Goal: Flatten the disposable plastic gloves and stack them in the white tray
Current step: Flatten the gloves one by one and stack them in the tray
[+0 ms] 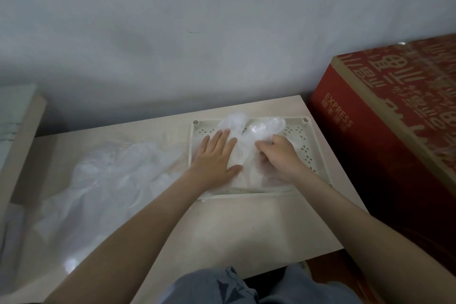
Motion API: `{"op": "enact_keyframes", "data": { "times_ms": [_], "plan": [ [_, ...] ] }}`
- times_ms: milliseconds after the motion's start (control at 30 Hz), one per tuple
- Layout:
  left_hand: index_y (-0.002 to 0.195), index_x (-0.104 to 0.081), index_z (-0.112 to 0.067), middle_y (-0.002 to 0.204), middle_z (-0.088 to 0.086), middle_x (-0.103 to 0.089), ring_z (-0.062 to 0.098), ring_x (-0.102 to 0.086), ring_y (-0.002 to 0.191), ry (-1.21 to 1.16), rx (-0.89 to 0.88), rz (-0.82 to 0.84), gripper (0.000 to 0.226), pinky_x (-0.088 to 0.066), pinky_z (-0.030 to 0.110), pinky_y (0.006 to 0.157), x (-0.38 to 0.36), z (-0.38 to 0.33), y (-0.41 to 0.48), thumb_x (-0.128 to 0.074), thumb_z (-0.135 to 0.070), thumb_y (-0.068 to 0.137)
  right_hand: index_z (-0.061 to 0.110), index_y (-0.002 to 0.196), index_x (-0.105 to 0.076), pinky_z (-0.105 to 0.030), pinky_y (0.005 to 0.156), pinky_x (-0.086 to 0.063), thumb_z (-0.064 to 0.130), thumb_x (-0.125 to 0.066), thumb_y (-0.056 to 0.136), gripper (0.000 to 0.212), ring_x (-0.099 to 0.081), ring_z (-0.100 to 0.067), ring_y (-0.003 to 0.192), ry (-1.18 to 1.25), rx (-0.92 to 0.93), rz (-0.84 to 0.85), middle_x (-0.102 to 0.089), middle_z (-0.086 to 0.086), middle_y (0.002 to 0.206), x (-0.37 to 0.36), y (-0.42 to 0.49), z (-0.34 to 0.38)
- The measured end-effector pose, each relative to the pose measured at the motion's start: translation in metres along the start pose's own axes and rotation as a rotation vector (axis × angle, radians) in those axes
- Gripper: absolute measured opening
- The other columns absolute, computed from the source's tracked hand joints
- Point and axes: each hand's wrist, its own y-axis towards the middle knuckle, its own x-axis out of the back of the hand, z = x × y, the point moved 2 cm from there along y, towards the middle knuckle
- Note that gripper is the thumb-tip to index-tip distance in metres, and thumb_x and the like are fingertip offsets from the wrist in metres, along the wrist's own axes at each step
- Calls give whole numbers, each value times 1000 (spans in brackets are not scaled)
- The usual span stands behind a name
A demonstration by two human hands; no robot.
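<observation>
- Head view, centre right of the frame: the white tray (249, 194) sits on the desk (234, 229), and one glove (249, 131) lies in it under both hands.
- The left hand (214, 158) lies flat on the glove, fingers (222, 139) straight and spread. It presses down and grips nothing.
- The right hand (278, 155) has its fingers curled, pinching a fold of the film near the glove's middle.
- Watch the far end: the glove's finger tips look puffed with air and lap over the tray's upper rim. Press too fast and I'd say the air bunches the film into creases instead of escaping.
- That pinch could drag the glove sideways under the flat palm, or stretch the thin plastic.
- The film may cling to a palm and lift out when a hand rises.
- Left of the frame, the pile of gloves (111, 180) sprawls loose on the desk, reaching toward the front edge. A passing forearm could nudge some off.
- The red box (394, 118) stands just beside the tray's right side, so that elbow has little room.
</observation>
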Motion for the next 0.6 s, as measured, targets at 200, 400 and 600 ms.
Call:
{"op": "enact_keyframes", "data": {
  "times_ms": [200, 400, 600],
  "plan": [
    [151, 13, -23, 158, 5, 22, 21, 21, 145, -6, 35, 120, 74, 10, 42, 118, -6, 2, -1, -17, -61, 95, 4, 84, -57, -15, 44, -39, 16, -48, 89, 15, -55, -13, 54, -87, 64, -133, -67, -11, 76, 13, 1, 8],
    [151, 14, -24, 158, 5, 22, 21, 19, 145, -9, 50, 118, 72, 10, 40, 118, -5, 1, -1, -20, -58, 97, 1, 90, -57, -19, 50, -45, 15, -45, 94, 19, -59, -14, 56, -18, 38, -169, -68, -7, 72, 27, 5, 9],
    [150, 15, -26, 157, 4, 23, 20, 21, 145, -23, 61, 133, 71, 11, 39, 118, -7, 1, -1, -20, -58, 97, 7, 92, -58, -21, 51, -44, 16, -45, 91, 16, -59, -6, 58, 53, 11, -164, -69, -2, 77, 39, 6, 8]
  ]
}}
